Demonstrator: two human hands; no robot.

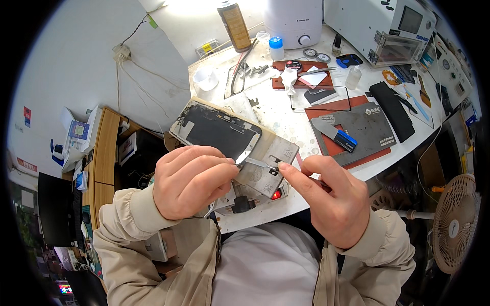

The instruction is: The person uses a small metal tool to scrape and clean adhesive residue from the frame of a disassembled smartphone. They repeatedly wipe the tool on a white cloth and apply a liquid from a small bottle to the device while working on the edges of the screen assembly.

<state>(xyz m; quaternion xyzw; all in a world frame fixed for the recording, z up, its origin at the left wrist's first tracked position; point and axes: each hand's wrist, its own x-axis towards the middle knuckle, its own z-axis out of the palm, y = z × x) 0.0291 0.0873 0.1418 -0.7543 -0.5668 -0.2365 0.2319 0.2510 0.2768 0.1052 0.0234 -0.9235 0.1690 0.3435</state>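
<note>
A phone screen assembly [217, 130], its dark back facing up, lies tilted on a worn, light-coloured plate fixture [263, 178]. My left hand [191, 181] is closed at the near corner of the screen, thumb and fingertips pinched together at its edge. Between the thumb and forefinger of my right hand [334, 199] is a thin flat metal tool [259, 163]. Its tip reaches left to the screen's bottom edge, close to my left fingertips. The rest of the tool's handle is hidden by my right hand.
A knife with a blue and black handle [344, 140] lies on a dark grey mat [370, 127], beside a black pouch [392, 112]. Farther back stand a white cup [205, 79], a tall can [236, 26] and a boxy machine [383, 28]. A fan [454, 224] stands at right.
</note>
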